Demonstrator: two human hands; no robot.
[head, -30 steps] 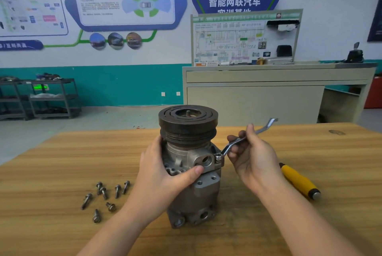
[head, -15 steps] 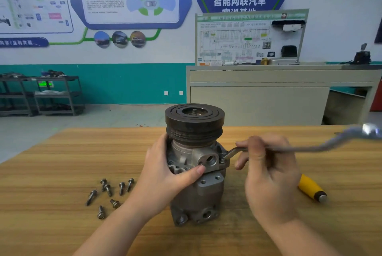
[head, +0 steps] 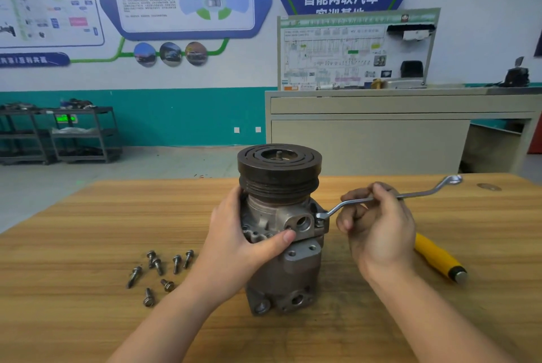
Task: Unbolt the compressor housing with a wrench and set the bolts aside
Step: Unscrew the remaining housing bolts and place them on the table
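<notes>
A grey metal compressor (head: 289, 269) with a dark pulley (head: 279, 170) on top stands upright on the wooden table (head: 88, 230). My left hand (head: 234, 241) grips its housing from the left, thumb across the front. My right hand (head: 378, 228) holds a silver offset ring wrench (head: 416, 195) by the middle of its shaft. The wrench's near ring sits on a bolt (head: 319, 216) at the housing's right flange. Several loose bolts (head: 159, 270) lie on the table left of the compressor.
A yellow-handled tool (head: 440, 260) lies on the table right of my right hand. Beyond the table stand a beige bench with a training board (head: 357, 49) and, far left, dark shelving carts (head: 58, 134).
My right hand has swung the wrench handle: it pointed up and back, swept far out to the right, and now points right and away at a lesser angle. My left hand kept its grip.
</notes>
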